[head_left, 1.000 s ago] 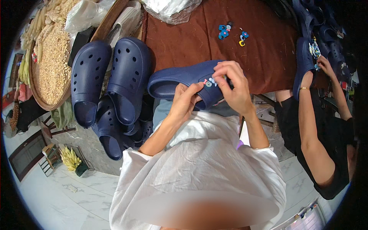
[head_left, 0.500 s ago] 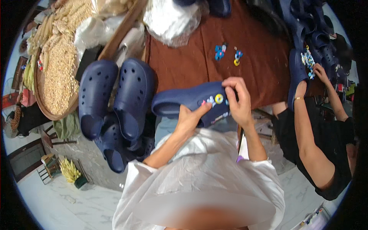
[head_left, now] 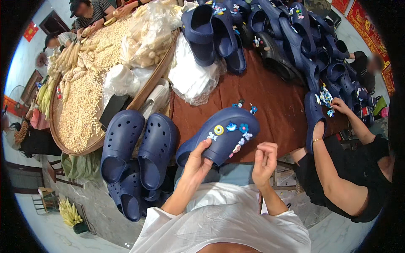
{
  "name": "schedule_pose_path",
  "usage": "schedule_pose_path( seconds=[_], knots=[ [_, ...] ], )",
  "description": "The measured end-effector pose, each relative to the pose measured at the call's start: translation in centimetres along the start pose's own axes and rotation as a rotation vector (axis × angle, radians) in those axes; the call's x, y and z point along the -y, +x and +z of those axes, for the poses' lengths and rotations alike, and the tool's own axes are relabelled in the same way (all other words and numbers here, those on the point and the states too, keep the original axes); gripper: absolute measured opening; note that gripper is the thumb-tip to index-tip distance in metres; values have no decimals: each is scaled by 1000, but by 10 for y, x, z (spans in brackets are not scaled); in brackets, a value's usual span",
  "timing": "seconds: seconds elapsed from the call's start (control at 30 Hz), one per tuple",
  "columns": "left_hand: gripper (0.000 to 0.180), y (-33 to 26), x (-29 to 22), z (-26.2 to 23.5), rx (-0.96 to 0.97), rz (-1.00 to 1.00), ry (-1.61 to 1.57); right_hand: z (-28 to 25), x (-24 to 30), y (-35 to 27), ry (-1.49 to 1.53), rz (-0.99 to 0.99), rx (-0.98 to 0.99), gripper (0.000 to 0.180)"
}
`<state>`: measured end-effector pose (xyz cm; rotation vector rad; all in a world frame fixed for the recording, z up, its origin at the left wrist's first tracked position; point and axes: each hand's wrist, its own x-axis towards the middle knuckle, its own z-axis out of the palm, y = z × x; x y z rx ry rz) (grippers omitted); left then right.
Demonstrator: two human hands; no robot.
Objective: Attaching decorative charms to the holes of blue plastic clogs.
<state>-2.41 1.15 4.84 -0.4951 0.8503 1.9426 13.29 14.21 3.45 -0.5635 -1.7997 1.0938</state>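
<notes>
My left hand [head_left: 196,163] grips a navy clog [head_left: 202,141] by the edge of its opening, thumb on top and fingers underneath. The clog is tilted, toe to the upper right. Several shoe charms sit on its upper, among them a yellow ring charm [head_left: 218,129], a blue bird-like charm [head_left: 231,126] and a blue flower charm [head_left: 244,127]. My right hand [head_left: 264,164] is raised just right of the toe, apart from it, its fingers curled in with nothing visible in them. Past the toe, loose charms [head_left: 253,109] lie on the brown cloth, some partly hidden by the clog.
Navy clogs [head_left: 157,147] hang at the table's left edge. A wide basket [head_left: 59,141] of kernels and a white plastic bag [head_left: 194,80] lie beyond. More clogs [head_left: 291,42] are piled far right. A co-worker's hand [head_left: 341,105] is at loose charms beside another clog.
My right hand has let go of the clog's toe and drawn back. The clog has turned, toe upward, showing more charms. My left thumb has moved off the charms. The view has shifted, taking in more of the table.
</notes>
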Motion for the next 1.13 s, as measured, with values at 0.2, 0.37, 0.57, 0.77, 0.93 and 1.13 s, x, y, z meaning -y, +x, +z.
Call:
schedule_pose_path(
  seconds=[0.2,0.37,0.57,0.77,0.93,1.13],
  knots=[
    [48,1,-22,18,203,-92,-315,28,1,-32,-11,224,343,76],
    [47,1,-26,30,295,-195,-418,52,-6,-45,76,359,579,80],
    [40,11,-27,43,308,-257,-554,65,-21,-40,195,552,511,60],
    [45,-2,-34,55,604,-312,-321,42,-32,23,9,266,301,38],
    [29,27,-22,7,230,767,968,34,-52,104,52,120,161,45],
    [37,69,-22,-59,21,1110,1637,46,-85,232,74,462,102,51]
  ],
)
